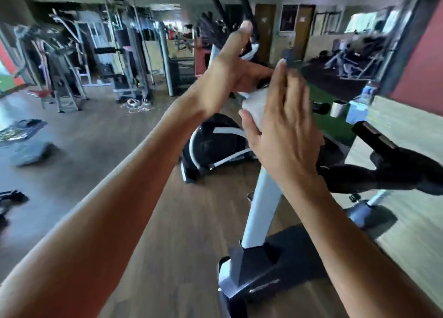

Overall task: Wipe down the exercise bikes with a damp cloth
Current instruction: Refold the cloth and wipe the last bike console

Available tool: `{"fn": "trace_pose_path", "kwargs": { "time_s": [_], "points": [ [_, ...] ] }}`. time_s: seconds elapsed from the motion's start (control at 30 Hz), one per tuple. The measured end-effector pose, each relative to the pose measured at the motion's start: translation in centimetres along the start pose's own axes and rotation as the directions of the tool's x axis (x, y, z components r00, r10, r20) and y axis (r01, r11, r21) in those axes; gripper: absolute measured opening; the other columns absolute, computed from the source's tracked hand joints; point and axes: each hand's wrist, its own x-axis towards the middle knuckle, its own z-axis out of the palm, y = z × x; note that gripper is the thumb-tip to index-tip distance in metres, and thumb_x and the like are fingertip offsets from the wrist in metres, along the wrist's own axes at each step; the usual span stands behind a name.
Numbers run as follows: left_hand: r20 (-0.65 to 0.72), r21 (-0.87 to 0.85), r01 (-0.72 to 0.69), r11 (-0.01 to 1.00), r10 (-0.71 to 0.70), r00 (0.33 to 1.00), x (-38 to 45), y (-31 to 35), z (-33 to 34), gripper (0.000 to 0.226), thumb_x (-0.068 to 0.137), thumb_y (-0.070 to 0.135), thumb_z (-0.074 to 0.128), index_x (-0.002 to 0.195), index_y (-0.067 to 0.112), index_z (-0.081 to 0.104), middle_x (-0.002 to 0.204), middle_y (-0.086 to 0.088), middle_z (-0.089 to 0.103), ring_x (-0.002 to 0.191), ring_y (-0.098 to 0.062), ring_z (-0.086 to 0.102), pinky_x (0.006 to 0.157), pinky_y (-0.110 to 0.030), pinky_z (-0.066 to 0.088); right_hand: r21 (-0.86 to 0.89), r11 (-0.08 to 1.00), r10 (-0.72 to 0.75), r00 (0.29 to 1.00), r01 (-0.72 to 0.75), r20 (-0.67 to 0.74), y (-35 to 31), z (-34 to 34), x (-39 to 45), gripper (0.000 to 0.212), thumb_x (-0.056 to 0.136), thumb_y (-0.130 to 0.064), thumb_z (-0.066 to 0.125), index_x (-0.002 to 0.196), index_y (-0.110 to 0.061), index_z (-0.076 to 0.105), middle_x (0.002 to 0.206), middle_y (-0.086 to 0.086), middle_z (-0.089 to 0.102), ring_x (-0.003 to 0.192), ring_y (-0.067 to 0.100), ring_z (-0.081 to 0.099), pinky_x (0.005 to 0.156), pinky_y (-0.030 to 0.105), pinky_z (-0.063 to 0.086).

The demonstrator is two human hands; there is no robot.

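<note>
An exercise bike stands in front of me, with a white upright post [260, 212], a grey base [251, 267] and a black saddle [393, 171] at the right. Both of my hands are raised at the top of the post. My left hand [230, 71] has its thumb up and its fingers curled around a dark part at the post's top, which is mostly hidden. My right hand [282, 130] lies flat, fingers together, pressing a white cloth [254, 106] against the post, with the thumb hooked around it. The view is blurred by motion.
A second black and white exercise machine [215, 145] sits on the wooden floor just behind the post. Weight machines [124, 54] fill the back left. Mats and small gear [26, 138] lie on the floor at left. A green turf strip [335, 123] and a bin [339, 108] are at right.
</note>
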Motion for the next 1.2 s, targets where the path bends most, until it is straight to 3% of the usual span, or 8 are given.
{"fn": "trace_pose_path", "kwargs": {
  "time_s": [0.23, 0.37, 0.47, 0.6, 0.73, 0.87, 1.13, 1.2],
  "points": [
    [0.09, 0.019, -0.036, 0.999, 0.034, 0.995, -0.2, -1.0, -1.3, 0.087, 0.097, 0.073, 0.004, 0.115, 0.028, 0.077, 0.109, 0.02, 0.073, 0.108, 0.009, 0.061, 0.104, -0.021, 0.033, -0.116, 0.99, 0.072, 0.997, -0.074, -0.026, -1.3, -0.6, -0.6, 0.085, 0.095, -0.046, 0.059, 0.15, 0.01, 0.027, 0.151, 0.026, 0.04, 0.138, 0.035, 0.045, 0.111, 0.041, 0.044],
    [0.071, 0.022, -0.094, 0.995, 0.092, 0.993, -0.4, -1.9, -1.7, 0.084, 0.086, 0.083, 0.013, 0.116, 0.037, 0.076, 0.139, 0.01, 0.063, 0.138, -0.006, 0.047, 0.124, -0.041, 0.021, -0.138, 0.985, 0.102, 0.995, -0.103, -0.011, 0.0, -0.8, -3.9, 0.084, 0.097, -0.05, 0.057, 0.152, 0.006, 0.026, 0.153, 0.023, 0.04, 0.139, 0.031, 0.045, 0.11, 0.036, 0.045],
    [0.084, 0.099, -0.146, 0.984, 0.138, 0.987, -0.9, -1.9, -1.9, 0.081, 0.095, 0.076, 0.009, 0.127, 0.033, 0.07, 0.151, 0.006, 0.051, 0.143, -0.009, 0.04, 0.121, -0.035, 0.021, -0.217, 0.971, 0.095, 0.995, -0.102, -0.043, -0.7, -0.4, -2.8, 0.081, 0.1, -0.05, 0.052, 0.152, 0.007, 0.028, 0.153, 0.022, 0.041, 0.138, 0.032, 0.046, 0.111, 0.038, 0.044],
    [0.102, 0.19, -0.183, 0.965, 0.166, 0.981, -0.5, -2.7, -1.8, 0.093, 0.088, 0.079, 0.008, 0.116, 0.018, 0.072, 0.132, -0.009, 0.065, 0.128, -0.014, 0.052, 0.11, -0.032, 0.03, -0.283, 0.953, 0.102, 0.994, -0.11, -0.04, -2.2, 0.3, 0.3, 0.078, 0.101, -0.05, 0.044, 0.152, 0.006, 0.028, 0.156, 0.021, 0.037, 0.141, 0.03, 0.042, 0.117, 0.034, 0.036],
    [0.066, 0.308, -0.304, 0.901, 0.299, 0.952, -0.9, -3.3, -1.3, 0.065, 0.1, 0.063, 0.021, 0.118, 0.026, 0.071, 0.092, 0.013, 0.075, 0.12, -0.025, 0.061, 0.108, -0.049, 0.043, -0.188, 0.977, 0.099, 0.995, -0.098, -0.006, -1.2, -0.4, -1.7, 0.082, 0.1, -0.052, 0.05, 0.154, 0.004, 0.023, 0.158, 0.019, 0.034, 0.142, 0.029, 0.041, 0.108, 0.038, 0.048],
    [0.081, 0.612, -0.38, 0.694, 0.423, 0.903, -1.5, -3.9, -0.4, 0.051, 0.102, 0.041, 0.05, 0.151, 0.028, 0.046, 0.15, 0.001, 0.053, 0.104, -0.035, 0.066, 0.095, -0.045, 0.052, -0.104, 0.989, 0.108, 0.992, -0.102, 0.061, 1.4, -1.5, -6.4, 0.084, 0.098, -0.052, 0.053, 0.154, 0.004, 0.025, 0.156, 0.018, 0.037, 0.142, 0.027, 0.041, 0.103, 0.037, 0.051],
    [-0.008, 0.585, -0.371, 0.721, 0.462, 0.887, -1.4, -4.0, 0.5, 0.055, 0.097, 0.035, 0.063, 0.149, 0.022, 0.05, 0.144, -0.002, 0.059, 0.092, -0.034, 0.069, 0.087, -0.047, 0.055, -0.095, 0.99, 0.105, 0.994, -0.103, 0.015, 0.9, -1.0, -4.8, 0.078, 0.098, -0.055, 0.048, 0.15, 0.003, 0.036, 0.148, 0.018, 0.047, 0.134, 0.027, 0.05, 0.102, 0.034, 0.051],
    [-0.041, 0.593, -0.366, 0.717, 0.48, 0.876, -1.6, -4.2, 1.1, 0.055, 0.096, 0.031, 0.062, 0.147, 0.017, 0.051, 0.148, -0.005, 0.055, 0.11, -0.032, 0.067, 0.098, -0.047, 0.052, -0.065, 0.994, 0.09, 0.996, -0.088, 0.019, 1.0, -1.0, -4.4, 0.078, 0.098, -0.052, 0.053, 0.15, 0.003, 0.035, 0.147, 0.018, 0.047, 0.134, 0.027, 0.05, 0.102, 0.036, 0.053]
  ]
}}
